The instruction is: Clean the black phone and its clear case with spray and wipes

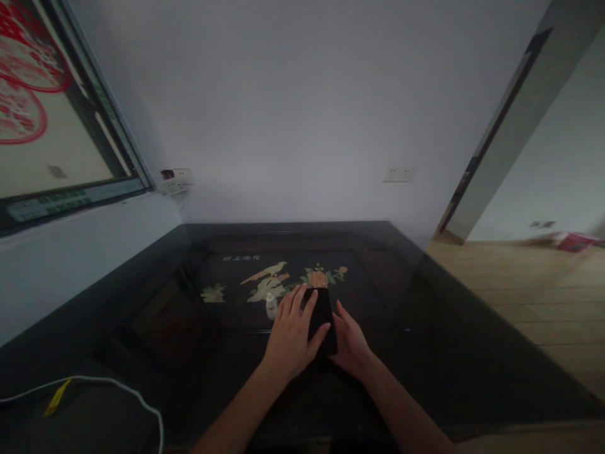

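Note:
A black phone (pixel 322 313) lies on the dark table (pixel 439 353), over its inlaid bird-and-flower picture. My left hand (pixel 292 337) rests on the phone's left side, fingers stretched over its face and thumb reaching across it. My right hand (pixel 352 345) holds the phone's right edge from below, its fingers partly hidden behind the phone. A small white bottle (pixel 271 306) stands just left of my left fingertips, not touched.
A white cable (pixel 118 388) with a yellow tag curls over the table's near left corner. A window (pixel 57 126) with red paper cuttings is on the left wall. Wall sockets (pixel 398 173) sit behind the table. Wooden floor (pixel 520 284) and a doorway lie to the right.

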{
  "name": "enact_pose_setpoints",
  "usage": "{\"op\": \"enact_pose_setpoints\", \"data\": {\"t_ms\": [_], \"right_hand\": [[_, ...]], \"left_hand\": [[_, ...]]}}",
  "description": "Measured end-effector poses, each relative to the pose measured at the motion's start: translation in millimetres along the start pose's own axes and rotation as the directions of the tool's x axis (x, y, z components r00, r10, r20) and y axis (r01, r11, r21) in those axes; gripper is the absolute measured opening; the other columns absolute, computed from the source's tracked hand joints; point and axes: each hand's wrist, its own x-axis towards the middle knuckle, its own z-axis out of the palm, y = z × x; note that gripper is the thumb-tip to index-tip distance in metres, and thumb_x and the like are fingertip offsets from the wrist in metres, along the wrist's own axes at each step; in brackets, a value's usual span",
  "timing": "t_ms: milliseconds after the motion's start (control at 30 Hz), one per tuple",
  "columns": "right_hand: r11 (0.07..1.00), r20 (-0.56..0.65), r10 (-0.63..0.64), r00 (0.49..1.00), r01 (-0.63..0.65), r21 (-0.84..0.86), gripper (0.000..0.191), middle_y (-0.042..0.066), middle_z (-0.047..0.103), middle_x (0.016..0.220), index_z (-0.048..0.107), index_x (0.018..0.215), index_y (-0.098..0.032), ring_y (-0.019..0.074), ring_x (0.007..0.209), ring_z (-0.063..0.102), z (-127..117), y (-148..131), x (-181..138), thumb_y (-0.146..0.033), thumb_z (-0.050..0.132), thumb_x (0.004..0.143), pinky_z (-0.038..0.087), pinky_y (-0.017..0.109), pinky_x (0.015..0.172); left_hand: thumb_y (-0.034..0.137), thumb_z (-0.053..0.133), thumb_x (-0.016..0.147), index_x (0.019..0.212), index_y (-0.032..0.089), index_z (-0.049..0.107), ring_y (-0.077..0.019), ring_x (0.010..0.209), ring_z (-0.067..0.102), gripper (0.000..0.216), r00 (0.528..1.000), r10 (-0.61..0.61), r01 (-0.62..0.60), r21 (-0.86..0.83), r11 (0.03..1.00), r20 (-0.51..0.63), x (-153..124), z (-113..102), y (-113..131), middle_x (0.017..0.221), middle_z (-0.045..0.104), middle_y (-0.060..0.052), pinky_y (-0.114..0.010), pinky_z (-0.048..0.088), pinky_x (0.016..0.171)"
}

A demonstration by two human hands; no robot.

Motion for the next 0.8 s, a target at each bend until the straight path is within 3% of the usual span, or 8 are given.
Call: {"op": "enact_pose_setpoints", "data": {"t_ms": [267,400,467,533,567,633,700,800], "right_hand": [[1.0,0.024,-0.013,1.0,0.013,-0.009,0.057,0.014,0.075,0.115,0.059,0.136,-0.017,0.0294,0.104,0.072,-3,1,3,-0.059,0.043,0.101,0.051,0.048,0.097],[1.0,-0.008,0.005,1.0,-0.005,-0.003,0.056,0.015,0.074,0.115,0.059,0.134,-0.015,0.0297,0.104,0.071,-1,-1,2,-0.058,0.041,0.102,0.051,0.049,0.096],[1.0,-0.023,0.008,1.0,-0.008,0.002,0.057,0.016,0.074,0.114,0.059,0.132,-0.014,0.0301,0.104,0.071,-1,0,2,-0.059,0.04,0.103,0.052,0.05,0.095],[1.0,-0.024,0.007,1.0,-0.007,0.008,0.058,0.016,0.073,0.115,0.059,0.132,-0.014,0.0303,0.104,0.071,-2,0,2,-0.06,0.039,0.102,0.052,0.051,0.094],[1.0,-0.023,0.006,1.0,-0.006,0.012,0.059,0.016,0.073,0.115,0.058,0.132,-0.014,0.0304,0.105,0.071,-3,1,2,-0.061,0.039,0.102,0.052,0.051,0.094],[1.0,-0.022,0.006,1.0,-0.006,0.018,0.059,0.017,0.073,0.116,0.058,0.132,-0.014,0.0303,0.106,0.071,-4,1,3,-0.061,0.039,0.102,0.052,0.051,0.094],[1.0,-0.028,0.007,1.0,-0.006,0.021,0.058,0.017,0.073,0.116,0.057,0.132,-0.013,0.0301,0.106,0.071,-4,2,3,-0.06,0.04,0.102,0.052,0.05,0.094],[1.0,-0.039,0.009,0.999,-0.008,0.024,0.058,0.016,0.073,0.116,0.058,0.131,-0.013,0.0297,0.105,0.072,-3,2,3,-0.06,0.04,0.102,0.053,0.049,0.094]], "left_hand": [[0.047,0.054,0.098,0.153,0.023,0.038,-0.035,0.147,0.034,0.062,0.999,-0.033,0.03,-0.097,0.995,-0.026,-4,-2,-4,0.158,0.038,-0.016,-0.06,0.033,0.118],[0.043,0.055,0.098,0.147,0.025,0.046,-0.0303,0.142,0.042,0.053,0.981,-0.19,0.165,-0.354,0.921,-0.039,-8,-6,-6,0.153,0.045,-0.013,-0.054,0.037,0.117],[0.043,0.055,0.097,0.137,0.024,0.055,-0.0262,0.127,0.057,0.044,0.933,-0.361,0.297,-0.595,0.747,0.014,-11,-8,-10,0.138,0.057,-0.011,-0.046,0.048,0.107],[0.046,0.055,0.095,0.124,0.02,0.063,-0.0199,0.095,0.067,0.04,0.848,-0.5,0.421,-0.798,0.43,0.178,-16,-12,-17,0.108,0.068,-0.007,-0.034,0.056,0.082],[0.048,0.055,0.093,0.118,0.018,0.066,-0.0154,0.075,0.065,0.04,0.804,-0.518,0.469,-0.847,0.252,0.292,-18,-15,-20,0.09,0.066,-0.003,-0.027,0.054,0.065],[0.05,0.054,0.092,0.111,0.015,0.069,-0.0079,0.045,0.043,0.043,0.742,-0.453,0.54,-0.841,-0.034,0.495,-22,-22,-26,0.061,0.048,0.005,-0.019,0.034,0.042],[0.051,0.052,0.092,0.105,0.013,0.07,-0.0054,0.037,0.022,0.044,0.72,-0.36,0.581,-0.799,-0.154,0.593,-24,-28,-31,0.05,0.031,0.009,-0.019,0.018,0.036],[0.051,0.052,0.092,0.106,0.014,0.07,-0.005,0.037,0.021,0.044,0.727,-0.304,0.613,-0.781,-0.116,0.616,-22,-32,-35,0.05,0.033,0.009,-0.019,0.013,0.036]]}}
